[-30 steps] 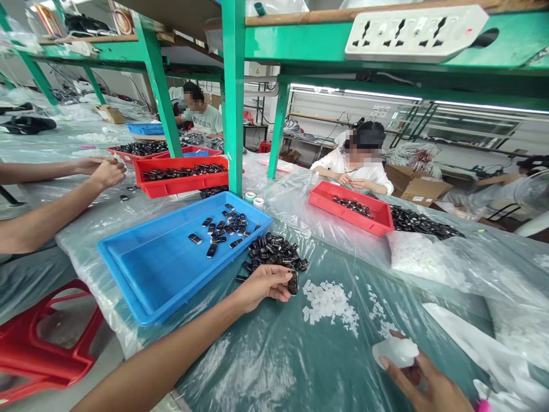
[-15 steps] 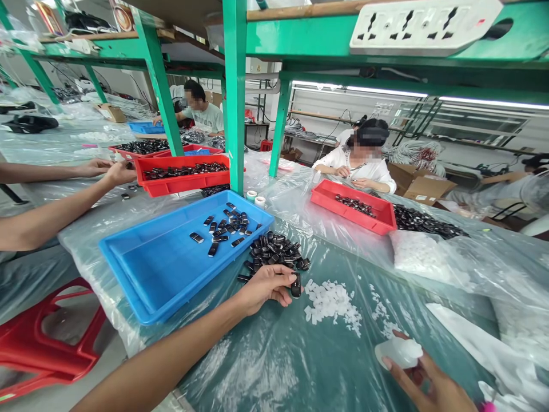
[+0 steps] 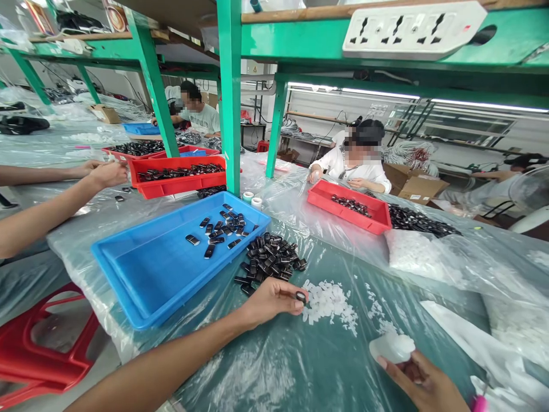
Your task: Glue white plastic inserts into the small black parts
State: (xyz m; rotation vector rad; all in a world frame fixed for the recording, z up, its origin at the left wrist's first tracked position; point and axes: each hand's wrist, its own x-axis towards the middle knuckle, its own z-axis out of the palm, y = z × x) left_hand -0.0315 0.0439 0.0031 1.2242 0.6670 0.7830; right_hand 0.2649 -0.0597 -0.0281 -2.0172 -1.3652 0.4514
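Observation:
Pinched between the thumb and fingers of my left hand [image 3: 272,300] is a small black glossy casing [image 3: 301,297], its end turned toward me. Behind that hand lies a heap of similar black casings [image 3: 274,254]. Small white translucent pieces [image 3: 328,303] are spread on the plastic-covered table just right of the casing. At the lower right, my right hand [image 3: 422,377] is closed around a small white translucent bottle [image 3: 391,347], which is tilted over. More black casings [image 3: 225,226] lie in the blue tray [image 3: 141,274] at the left.
A co-worker's hands [image 3: 105,171] work at the left, near a red tray [image 3: 178,186]. Across the table, another person sits behind a red bin [image 3: 349,209]. A green post [image 3: 231,103] rises beyond the blue tray. Bagged white pieces [image 3: 418,254] lie at the right.
My left hand has lowered slightly and turned the black casing so its end faces me. My right hand still holds the bottle. The view has shifted a little.

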